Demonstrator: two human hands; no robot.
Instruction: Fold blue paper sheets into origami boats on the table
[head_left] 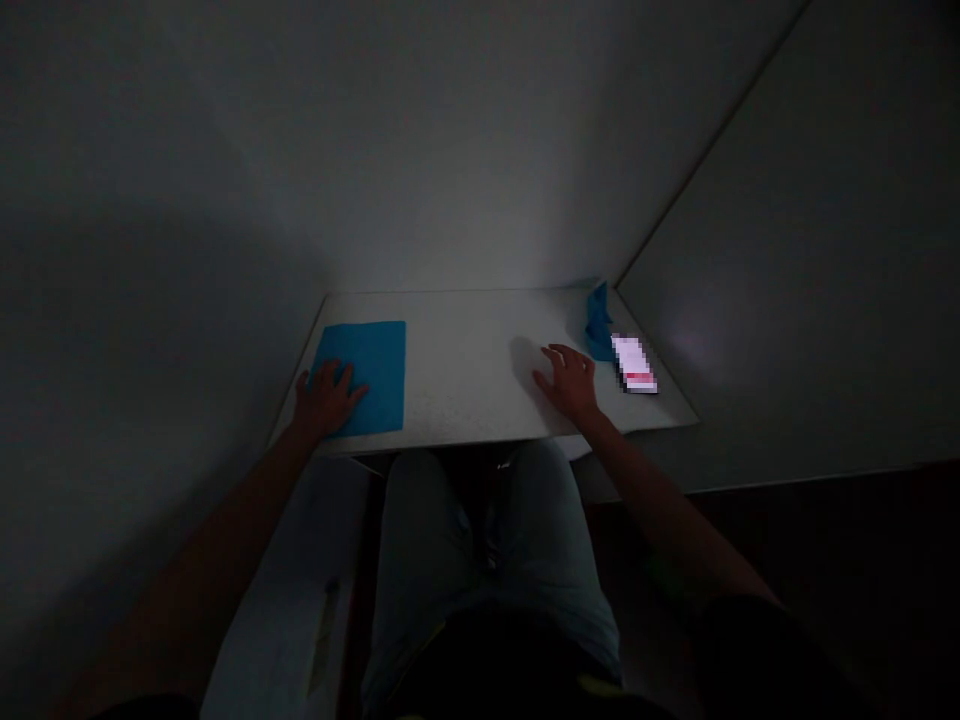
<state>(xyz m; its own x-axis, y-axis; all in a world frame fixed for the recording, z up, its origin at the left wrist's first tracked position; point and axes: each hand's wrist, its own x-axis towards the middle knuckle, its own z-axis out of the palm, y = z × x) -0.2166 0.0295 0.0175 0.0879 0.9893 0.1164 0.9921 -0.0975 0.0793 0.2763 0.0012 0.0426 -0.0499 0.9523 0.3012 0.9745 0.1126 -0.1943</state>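
Left fingers (337, 384) atop blue cloth (379, 368); right fingers (557, 358) near crumpled blue cloth (598, 325).

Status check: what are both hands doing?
Left hand flat on the blue sheet, holding nothing. Right hand open on the white tabletop beside a crumpled blue cloth. Phone to its right.

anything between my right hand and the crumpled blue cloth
Nothing visible: the right hand is just short of the crumpled blue cloth on the white table. The phone lies beside the cloth, further right, not in the way.
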